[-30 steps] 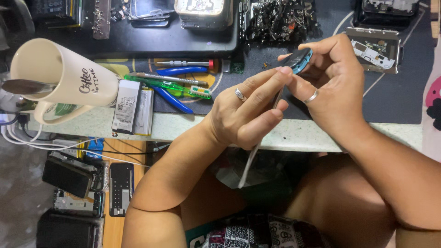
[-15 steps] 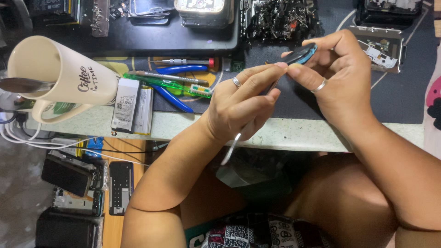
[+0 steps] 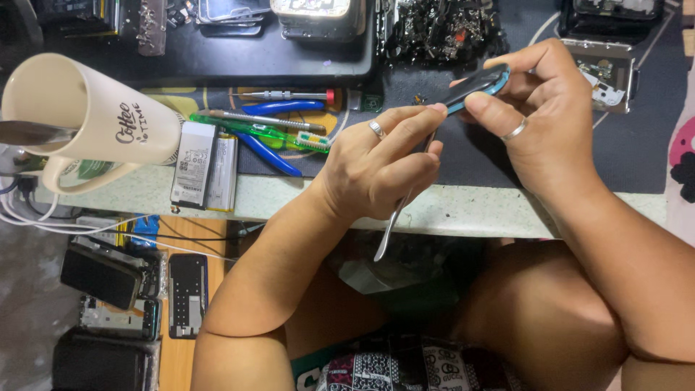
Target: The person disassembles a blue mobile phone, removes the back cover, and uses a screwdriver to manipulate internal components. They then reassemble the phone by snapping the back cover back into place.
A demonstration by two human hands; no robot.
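A cream ceramic mug (image 3: 87, 119) with dark lettering is seen lying tilted at the left of the bench, a spoon handle projecting from its mouth. Just right of it, two flat silver-grey battery cells (image 3: 205, 176) are laid side by side on the pale bench edge (image 3: 478, 211). Beyond them, blue-handled pliers (image 3: 279, 130), a green translucent toothbrush (image 3: 260, 132) and a slim metal screwdriver with a red cap (image 3: 289, 95) are spread across a patterned mat. A heap of small dark metal parts (image 3: 441, 29) is piled at the top centre, and a bare phone frame with exposed board (image 3: 608, 72) is set at the upper right. Below the bench at left, several dismantled phones (image 3: 123, 289) are stacked on a wooden surface.

A dark, blue-edged phone (image 3: 478, 83) is held edge-on above the black mat, clamped by the right hand (image 3: 543, 123), thumb against its near edge and fingers curled behind it. A ring is worn on this hand.

The left hand (image 3: 380, 170) is closed round a thin metal pry tool (image 3: 394, 224), whose lower end hangs past the bench edge. The left forefinger is stretched forward until the phone's lower left end is touched. The tool's working tip is hidden behind the fingers, so contact with the phone cannot be confirmed.
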